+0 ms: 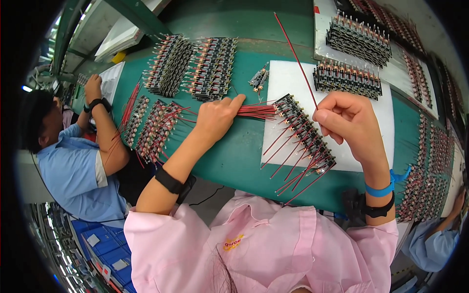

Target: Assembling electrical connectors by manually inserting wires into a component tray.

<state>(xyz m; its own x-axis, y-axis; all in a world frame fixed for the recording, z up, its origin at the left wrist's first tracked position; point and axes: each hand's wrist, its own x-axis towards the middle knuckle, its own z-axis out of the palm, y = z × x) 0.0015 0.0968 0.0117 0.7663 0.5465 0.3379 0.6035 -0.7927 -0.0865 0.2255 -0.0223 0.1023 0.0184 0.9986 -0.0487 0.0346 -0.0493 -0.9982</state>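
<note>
My left hand (218,117) is closed round a bundle of red wires (256,111), whose far ends reach the upper end of a row of small circuit boards (305,129). Between thumb and fingertips, my right hand (348,121) pinches a single red wire (295,52) that slants up and to the left. The board row lies diagonally on a white foam sheet (364,151) and partly over its front edge. Several red wires stick out from these boards toward my body. My right hand is just right of the row, apart from it.
Stacked boards (168,66) stand at the back left, with another stack (359,41) at the back right. Wired boards (157,129) lie left of my left arm, more (430,161) at the far right. One person (80,163) sits at left, another (435,244) at right.
</note>
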